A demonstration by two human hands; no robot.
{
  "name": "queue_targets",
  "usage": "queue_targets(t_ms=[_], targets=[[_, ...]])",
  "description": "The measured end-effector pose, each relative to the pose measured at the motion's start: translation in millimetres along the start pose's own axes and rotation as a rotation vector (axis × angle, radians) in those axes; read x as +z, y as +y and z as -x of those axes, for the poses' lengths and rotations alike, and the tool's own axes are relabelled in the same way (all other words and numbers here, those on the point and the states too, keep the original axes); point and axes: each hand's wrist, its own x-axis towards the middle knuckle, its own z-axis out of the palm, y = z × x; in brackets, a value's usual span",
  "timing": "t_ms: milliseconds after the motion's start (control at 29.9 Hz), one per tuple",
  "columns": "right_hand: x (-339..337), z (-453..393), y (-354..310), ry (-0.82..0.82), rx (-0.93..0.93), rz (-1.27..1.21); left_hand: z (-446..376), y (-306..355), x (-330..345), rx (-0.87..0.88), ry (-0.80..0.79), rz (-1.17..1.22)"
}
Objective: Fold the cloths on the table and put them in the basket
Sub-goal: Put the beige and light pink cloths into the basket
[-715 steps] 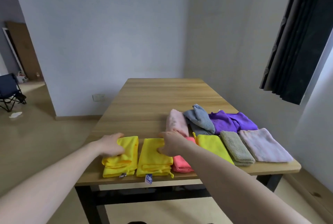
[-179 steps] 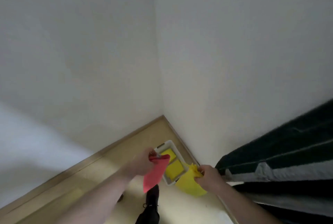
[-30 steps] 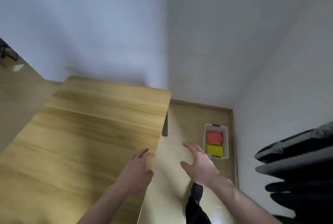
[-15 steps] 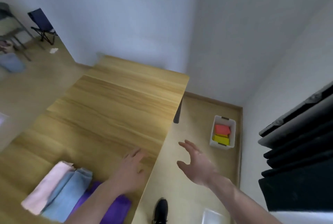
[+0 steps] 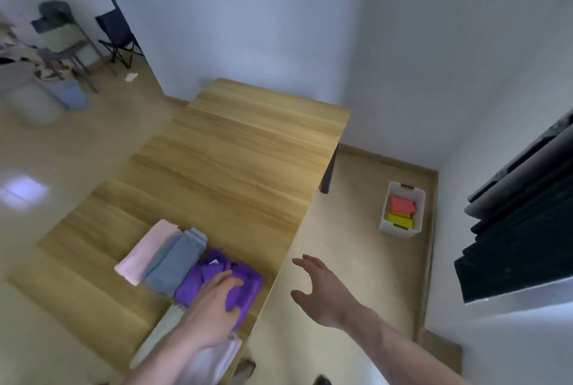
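Wooden table (image 5: 248, 155) in a white-walled corner.
Left hand (image 5: 214, 307) lies flat-fingered on the purple cloth (image 5: 245, 279); right hand (image 5: 325, 291) spread, holding nothing; basket (image 5: 400, 231) on the floor.

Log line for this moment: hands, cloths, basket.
left hand: resting on purple cloth | right hand: open, off table | basket: red and yellow cloths inside | pink, blue cloths on table

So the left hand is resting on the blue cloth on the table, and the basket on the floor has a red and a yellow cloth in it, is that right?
Not quite. In the head view the left hand rests on the purple cloth, not the blue cloth beside it. The rest holds: the basket on the floor holds a red cloth and a yellow cloth.
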Motion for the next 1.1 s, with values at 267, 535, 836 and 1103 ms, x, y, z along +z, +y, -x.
queue_targets(t_ms=[267,535,836,1103], targets=[[109,-9,-61,-0.056,0.021,0.058,58,-117,-4,-0.012,0.004,0.081],[224,1,-110,-0.011,0.185,-0.046,86,-246,-25,-0.018,-0.139,0.048],[261,33,-102,0.041,0.341,-0.050,70,-253,-26,0.020,-0.239,0.008],[281,11,-92,0.018,0.422,-0.037,46,-240,-14,0.054,-0.306,-0.043]])
